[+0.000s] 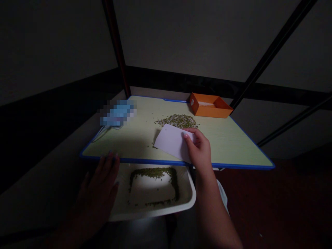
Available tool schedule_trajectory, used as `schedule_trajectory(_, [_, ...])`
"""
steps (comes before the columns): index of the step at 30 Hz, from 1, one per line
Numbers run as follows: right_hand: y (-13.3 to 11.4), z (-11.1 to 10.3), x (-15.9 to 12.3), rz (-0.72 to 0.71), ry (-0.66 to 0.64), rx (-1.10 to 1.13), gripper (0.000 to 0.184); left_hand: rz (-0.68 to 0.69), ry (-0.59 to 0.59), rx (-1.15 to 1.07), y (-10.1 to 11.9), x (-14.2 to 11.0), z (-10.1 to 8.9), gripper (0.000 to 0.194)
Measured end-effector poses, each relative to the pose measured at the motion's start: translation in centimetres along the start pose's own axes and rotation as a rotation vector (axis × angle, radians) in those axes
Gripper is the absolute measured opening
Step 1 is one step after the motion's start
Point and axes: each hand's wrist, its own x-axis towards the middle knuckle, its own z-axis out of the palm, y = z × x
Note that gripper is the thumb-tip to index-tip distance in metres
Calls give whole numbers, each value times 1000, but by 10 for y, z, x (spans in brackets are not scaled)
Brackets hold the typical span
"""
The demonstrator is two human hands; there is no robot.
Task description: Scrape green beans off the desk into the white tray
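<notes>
My right hand point(199, 148) grips a white flat card point(172, 141) held on the pale green table top point(233, 141), just in front of a heap of small green beans point(178, 121). My left hand point(102, 183) rests with fingers stretched out along the left side of a white tray point(186, 202) held below the table's blue front edge. Green beans point(155, 173) lie in a ring along the inner edge of the tray's floor.
An orange open box point(210, 105) stands at the table's far right corner. A blurred blue thing point(118, 112) lies at the far left with a thin cord trailing toward the edge. Dark poles rise behind the table; the surroundings are dim.
</notes>
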Motion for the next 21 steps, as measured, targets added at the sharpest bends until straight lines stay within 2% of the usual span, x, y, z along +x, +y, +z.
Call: schedule_trajectory(21, [1,1,1,-2,-7,-11,16,79,85,-40,-7,-1,5,61])
